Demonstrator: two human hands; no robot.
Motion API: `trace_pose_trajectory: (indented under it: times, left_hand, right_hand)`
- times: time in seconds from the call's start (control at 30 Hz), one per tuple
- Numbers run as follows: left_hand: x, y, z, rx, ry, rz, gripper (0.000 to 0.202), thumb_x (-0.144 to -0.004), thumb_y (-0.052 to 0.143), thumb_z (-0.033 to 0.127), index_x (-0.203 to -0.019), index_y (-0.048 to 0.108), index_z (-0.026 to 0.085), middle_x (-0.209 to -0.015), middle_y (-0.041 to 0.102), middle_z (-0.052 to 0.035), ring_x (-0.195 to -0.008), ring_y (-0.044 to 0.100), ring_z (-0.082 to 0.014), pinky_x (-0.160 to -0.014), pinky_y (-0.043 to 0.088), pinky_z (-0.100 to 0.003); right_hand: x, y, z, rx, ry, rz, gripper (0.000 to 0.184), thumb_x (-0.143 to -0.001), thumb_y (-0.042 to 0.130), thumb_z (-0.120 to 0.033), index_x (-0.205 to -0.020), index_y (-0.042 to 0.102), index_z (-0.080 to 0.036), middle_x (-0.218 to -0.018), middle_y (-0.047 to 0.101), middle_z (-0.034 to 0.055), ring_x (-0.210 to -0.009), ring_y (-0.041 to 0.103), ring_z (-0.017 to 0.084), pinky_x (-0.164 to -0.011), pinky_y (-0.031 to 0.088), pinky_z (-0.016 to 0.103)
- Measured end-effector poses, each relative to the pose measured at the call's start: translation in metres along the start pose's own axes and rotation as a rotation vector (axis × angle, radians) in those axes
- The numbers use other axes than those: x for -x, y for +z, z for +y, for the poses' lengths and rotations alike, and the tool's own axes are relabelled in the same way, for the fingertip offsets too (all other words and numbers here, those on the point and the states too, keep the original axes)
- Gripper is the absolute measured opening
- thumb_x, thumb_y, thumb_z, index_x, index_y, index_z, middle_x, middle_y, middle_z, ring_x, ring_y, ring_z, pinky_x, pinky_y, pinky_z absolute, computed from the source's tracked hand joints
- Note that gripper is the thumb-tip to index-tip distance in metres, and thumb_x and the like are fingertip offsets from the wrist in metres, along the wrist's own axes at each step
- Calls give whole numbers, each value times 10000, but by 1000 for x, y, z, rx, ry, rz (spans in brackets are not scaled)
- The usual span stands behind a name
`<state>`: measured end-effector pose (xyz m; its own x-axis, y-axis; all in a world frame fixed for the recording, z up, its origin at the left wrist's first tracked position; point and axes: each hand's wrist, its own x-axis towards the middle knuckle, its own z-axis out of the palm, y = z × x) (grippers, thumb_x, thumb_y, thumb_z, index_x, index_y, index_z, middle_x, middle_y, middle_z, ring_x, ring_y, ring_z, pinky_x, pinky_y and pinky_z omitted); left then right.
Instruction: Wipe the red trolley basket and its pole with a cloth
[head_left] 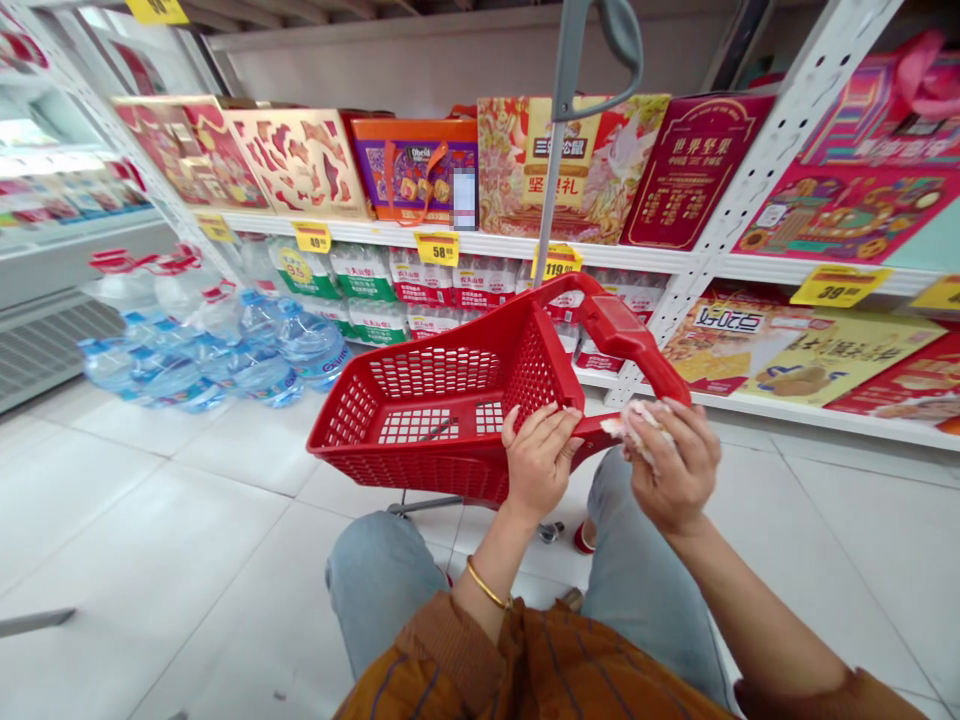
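Note:
A red plastic shopping cart (420, 455) with perforated basket walls stands before my knees. My left hand (541, 462) is closed over the basket's near rim, close to where the handle joins it. My right hand (679, 465) is closed on a crumpled whitish-pink cloth (643, 425), pressed against the lower end of the cart's curved red handle (626, 335). Part of the cloth is hidden behind the fingers. Through the basket's holes the pale floor shows.
A grey pole with a hooked grip (555, 150) rises behind the handle. White shelves (675, 260) carry gift boxes (577, 190) and packs of bottled water (364, 270). Large water bottles (217, 350) stand on the tiled floor (217, 540) at left. A freezer (67, 290) lies beyond them.

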<state>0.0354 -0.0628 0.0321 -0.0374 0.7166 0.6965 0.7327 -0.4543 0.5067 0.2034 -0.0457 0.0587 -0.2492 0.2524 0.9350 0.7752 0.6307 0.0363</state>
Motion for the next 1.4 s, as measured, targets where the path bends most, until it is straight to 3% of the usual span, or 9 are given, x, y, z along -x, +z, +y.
trace_pose_trajectory:
  times: [0.07,0.17,0.4,0.6,0.87,0.97,1.07,1.23,1.4]
  left_hand:
    - [0,-1,1,12,-7,1,287,-959,451,261,-1191,617,290,-1137,705,-15,-1170,571,-192,-1138,160,-464]
    - [0,-4,1,28,-5,11,296,-954,418,227,-1141,643,274,-1110,713,-11,-1182,563,-196,-1132,164,-459]
    - [-2,-11,1,62,16,48,258,-942,465,249,-1122,649,275,-1059,727,2,-1133,588,-191,-1113,190,-439]
    - [-2,-15,4,38,-5,12,242,-957,470,280,-1112,656,276,-1042,732,-3,-1129,591,-190,-1106,189,-436]
    - [2,-18,4,71,14,42,240,-944,491,279,-1114,659,271,-1033,734,-5,-1109,599,-194,-1100,201,-434]
    - [1,-20,4,86,6,50,233,-944,490,282,-1093,669,269,-1021,738,-4,-1097,604,-194,-1098,195,-434]
    - [0,-21,5,92,6,51,228,-941,496,272,-1086,672,269,-1010,740,-2,-1087,608,-192,-1094,190,-432]
    - [1,-26,5,71,3,17,224,-936,503,254,-1090,664,271,-1023,737,0,-1105,600,-194,-1073,210,-426]
    - [2,-31,3,83,7,6,222,-934,509,257,-1091,665,265,-1024,737,-1,-1119,593,-198,-1065,207,-431]
  right_hand:
    - [3,5,-12,-47,-87,-89,531,-845,622,-167,-1345,509,-307,-1229,641,50,-1209,535,249,-1062,425,435]
    - [9,14,-18,7,-172,-123,518,-850,606,-144,-1338,515,-293,-1172,676,31,-1234,511,216,-1128,347,438]
    - [12,14,9,67,-343,-71,358,-874,582,-199,-1214,617,-308,-1101,702,10,-1216,529,204,-1127,341,437]
    - [11,7,22,67,-328,-29,375,-836,637,-191,-1179,625,-341,-1091,692,-5,-1197,535,218,-1124,333,491]
    - [3,-8,42,-5,-255,-4,442,-824,634,-163,-1242,589,-298,-1219,625,53,-1202,546,300,-1028,450,530]
    - [-3,-11,32,-32,-166,32,504,-812,639,-138,-1288,558,-281,-1207,627,75,-1161,576,302,-1004,476,527]
    - [-2,-8,6,-14,-83,30,485,-799,657,-126,-1256,592,-273,-1125,660,71,-1184,552,301,-1021,467,509]
    - [8,4,-21,11,-240,-90,334,-826,634,-144,-1127,663,-284,-1106,688,29,-1221,522,245,-1084,404,453]
    - [5,2,0,36,-370,-52,296,-779,716,-200,-1052,683,-310,-1119,691,2,-1169,562,214,-1062,433,404]
